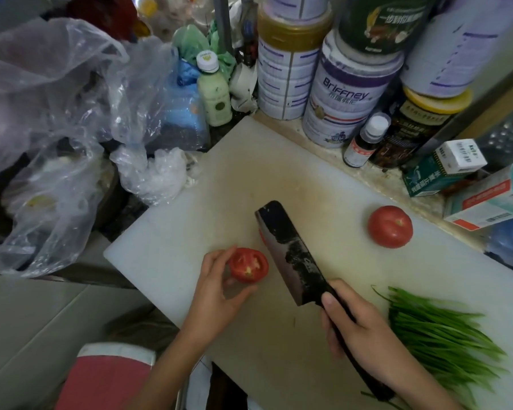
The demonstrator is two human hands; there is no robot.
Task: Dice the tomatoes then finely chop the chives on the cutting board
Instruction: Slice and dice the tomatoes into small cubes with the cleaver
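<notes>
A white cutting board fills the middle of the head view. My left hand holds a cut tomato half, its red cut face turned up. A sliver of another red piece shows behind the dark cleaver, which lies just right of the half. My right hand grips the cleaver's black handle. A whole tomato sits on the board's far right. A bunch of green chives lies at the near right, beside my right hand.
Clear plastic bags pile up left of the board. Tall tins, small bottles and cardboard boxes crowd the ledge behind it. A grey counter lies at the near left.
</notes>
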